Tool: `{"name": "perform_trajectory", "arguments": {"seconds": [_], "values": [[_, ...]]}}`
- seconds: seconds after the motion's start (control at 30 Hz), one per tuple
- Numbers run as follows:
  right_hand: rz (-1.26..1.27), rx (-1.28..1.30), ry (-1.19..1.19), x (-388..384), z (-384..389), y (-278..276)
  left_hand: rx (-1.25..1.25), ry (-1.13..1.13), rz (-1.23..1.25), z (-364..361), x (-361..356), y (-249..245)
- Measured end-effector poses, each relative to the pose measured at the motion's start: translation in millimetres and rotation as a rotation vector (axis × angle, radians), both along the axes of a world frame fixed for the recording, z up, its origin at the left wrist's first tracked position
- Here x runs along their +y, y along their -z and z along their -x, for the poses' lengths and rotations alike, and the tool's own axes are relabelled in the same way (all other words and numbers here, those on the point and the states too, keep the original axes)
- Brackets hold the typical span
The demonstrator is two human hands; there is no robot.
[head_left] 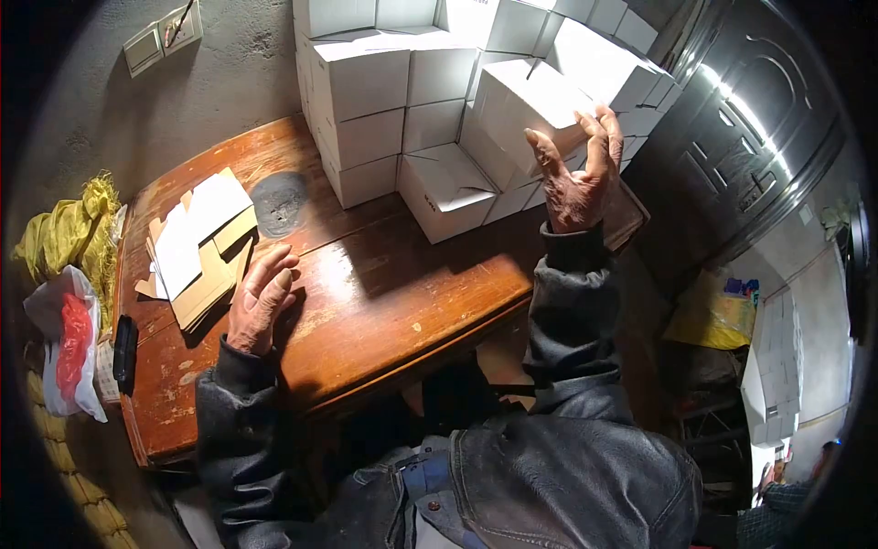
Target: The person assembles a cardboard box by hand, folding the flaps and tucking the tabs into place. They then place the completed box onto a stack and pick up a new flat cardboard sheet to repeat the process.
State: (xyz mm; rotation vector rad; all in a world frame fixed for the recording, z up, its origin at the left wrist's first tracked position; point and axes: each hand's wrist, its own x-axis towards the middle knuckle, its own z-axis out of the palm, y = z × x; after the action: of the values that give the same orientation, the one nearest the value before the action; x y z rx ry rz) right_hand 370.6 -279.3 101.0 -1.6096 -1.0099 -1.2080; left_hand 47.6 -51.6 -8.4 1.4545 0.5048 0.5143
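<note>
My right hand (583,174) is raised at the near side of the stacked white boxes, thumb and fingers spread. Its fingertips overlap the edge of a brightly lit white box (508,105), which sits slightly askew on the stack. Below and left of that box, a lower white box (448,188) rests on the wooden table (412,306). My left hand (261,300) hovers low over the tabletop with its fingers stretched out and nothing in it. Just left of it lies a loose pile of flat cardboard pieces (201,247), white on some faces and brown on others.
More white boxes (370,82) rise in tiers against the wall. A dark round mark (279,203) stains the table. A black object (125,355) lies at its left edge, beside yellow sacking (73,229) and a red-and-white plastic bag (73,348). A dark door (741,128) stands right.
</note>
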Motion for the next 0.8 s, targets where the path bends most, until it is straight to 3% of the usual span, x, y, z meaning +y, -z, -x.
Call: {"name": "perform_trajectory", "arguments": {"seconds": [0.33,0.53,0.8], "values": [[-0.098,-0.170,0.140,-2,-2,7,-0.026,0.034,-0.043,2,-3,-2],[-0.081,0.070,0.006,8,-4,12,-0.048,0.057,0.018,1,-5,-4],[-0.014,0.021,-0.044,7,-10,22,-0.040,0.061,0.085,1,-11,-9]]}}
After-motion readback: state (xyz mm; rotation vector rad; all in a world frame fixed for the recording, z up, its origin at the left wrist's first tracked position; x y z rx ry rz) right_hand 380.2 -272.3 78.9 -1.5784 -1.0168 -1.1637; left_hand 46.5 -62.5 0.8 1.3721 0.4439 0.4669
